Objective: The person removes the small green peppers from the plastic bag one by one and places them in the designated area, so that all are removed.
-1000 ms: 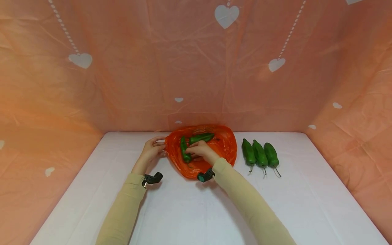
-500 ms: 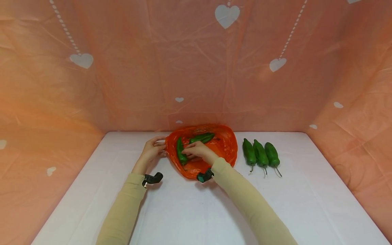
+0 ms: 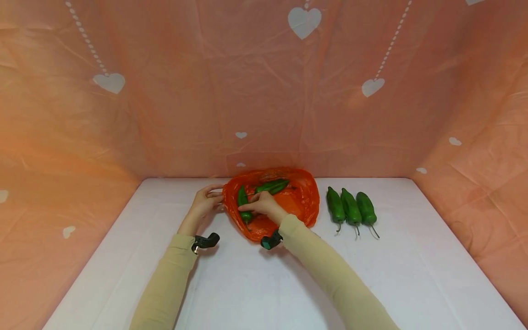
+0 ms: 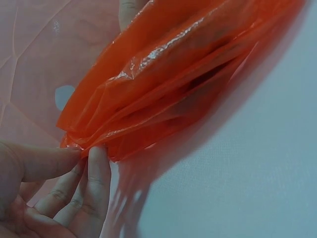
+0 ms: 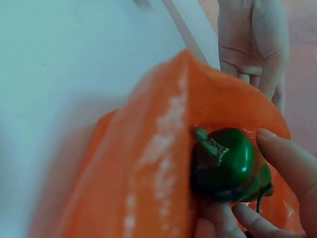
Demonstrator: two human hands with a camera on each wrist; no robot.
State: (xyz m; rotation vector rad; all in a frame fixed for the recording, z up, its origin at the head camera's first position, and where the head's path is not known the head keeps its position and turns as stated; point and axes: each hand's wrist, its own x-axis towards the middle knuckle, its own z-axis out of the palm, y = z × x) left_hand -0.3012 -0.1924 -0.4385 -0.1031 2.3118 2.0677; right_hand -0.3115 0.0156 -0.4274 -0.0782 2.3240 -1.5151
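Currently, thumb and fingers of the left hand (image 3: 204, 200) pinch the rim of the orange bag (image 3: 309, 197) on its left side. Inside the bag's mouth, the right hand (image 3: 266, 205) is at the near pepper (image 3: 242, 196), its thumb lying across it and fingertips below in the right wrist view; whether they grip it, I cannot tell. That pepper sits by the bag's left wall, stem toward the person. Another pepper (image 3: 275, 185) lies crosswise toward the back of the bag. On the white table (image 3: 247, 284), right of the bag, three peppers (image 3: 350, 208) lie side by side, stems toward the person.
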